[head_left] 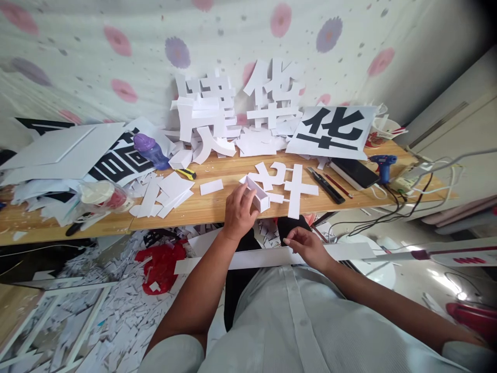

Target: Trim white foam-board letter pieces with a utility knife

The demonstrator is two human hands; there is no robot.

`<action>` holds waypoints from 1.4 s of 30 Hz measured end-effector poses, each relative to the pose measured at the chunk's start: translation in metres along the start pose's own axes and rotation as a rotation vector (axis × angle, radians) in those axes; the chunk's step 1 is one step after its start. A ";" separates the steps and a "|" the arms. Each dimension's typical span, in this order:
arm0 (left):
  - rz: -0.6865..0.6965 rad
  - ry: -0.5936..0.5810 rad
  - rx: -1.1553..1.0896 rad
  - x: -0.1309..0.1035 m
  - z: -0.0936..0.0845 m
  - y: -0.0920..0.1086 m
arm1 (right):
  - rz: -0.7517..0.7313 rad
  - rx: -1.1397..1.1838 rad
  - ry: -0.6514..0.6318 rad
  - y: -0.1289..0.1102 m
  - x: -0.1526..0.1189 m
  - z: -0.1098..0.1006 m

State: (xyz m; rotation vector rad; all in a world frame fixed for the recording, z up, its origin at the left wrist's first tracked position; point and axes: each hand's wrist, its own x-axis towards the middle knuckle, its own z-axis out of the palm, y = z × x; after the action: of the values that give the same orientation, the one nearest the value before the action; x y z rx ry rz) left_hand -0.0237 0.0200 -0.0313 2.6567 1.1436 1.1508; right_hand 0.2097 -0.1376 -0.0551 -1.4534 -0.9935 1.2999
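Observation:
My left hand (239, 210) is closed on a small open box-like piece of white foam board (262, 201) near the front edge of the table, its thumb and fingers at the box's near-left walls. My right hand (308, 247) hovers in front of the table edge, over a long white strip (267, 257) lying across my lap. Its thumb and fingertips are pinched together; whether anything small is between them I cannot make out. Just beyond the box lie cut white character parts, one a cross-shaped piece (296, 190). A small white rectangle (212, 187) lies left of my left hand.
A black utility knife (326, 185), a dark red pencil (338, 185), a black phone (355, 173) and a blue glue gun (383, 167) with cables lie right. A yellow cutter (186, 173) and purple bottle (151, 150) are left. White characters (272, 85) stand behind; scraps cover the floor.

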 end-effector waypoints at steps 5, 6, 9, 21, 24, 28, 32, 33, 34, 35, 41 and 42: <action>0.009 -0.050 -0.016 -0.010 -0.006 0.005 | 0.033 0.082 -0.010 0.000 0.006 0.015; 0.010 -0.057 -0.018 -0.012 -0.006 0.006 | 0.043 0.126 -0.013 -0.001 0.007 0.020; 0.029 -0.079 -0.027 -0.020 -0.005 0.008 | 0.071 0.266 -0.016 -0.002 0.014 0.036; -0.154 0.002 -0.283 -0.017 -0.012 0.000 | 0.069 0.416 0.114 0.016 0.051 0.069; -0.345 0.070 -0.394 -0.004 0.001 -0.013 | 0.079 0.414 0.127 0.018 0.055 0.073; -0.499 0.084 -0.536 0.015 0.022 -0.027 | 0.085 0.405 0.145 0.020 0.059 0.076; -0.534 0.058 -0.556 0.027 0.029 -0.031 | 0.082 0.401 0.155 0.021 0.063 0.078; -0.539 0.054 -0.548 0.028 0.028 -0.031 | 0.080 0.401 0.160 0.021 0.064 0.078; -0.541 0.053 -0.539 0.029 0.027 -0.031 | 0.078 0.400 0.165 0.021 0.064 0.079; -0.541 0.050 -0.529 0.030 0.026 -0.030 | 0.077 0.400 0.170 0.022 0.065 0.079; -0.529 0.012 -0.510 0.028 0.024 -0.027 | 0.067 0.386 0.191 0.026 0.061 0.081; -0.525 0.009 -0.513 0.028 0.024 -0.027 | 0.063 0.382 0.194 0.026 0.061 0.081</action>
State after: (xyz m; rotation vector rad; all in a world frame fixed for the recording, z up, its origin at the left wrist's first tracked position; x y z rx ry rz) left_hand -0.0126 0.0637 -0.0390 1.8314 1.2326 1.1484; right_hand 0.1363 -0.0768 -0.0975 -1.2904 -0.5402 1.2832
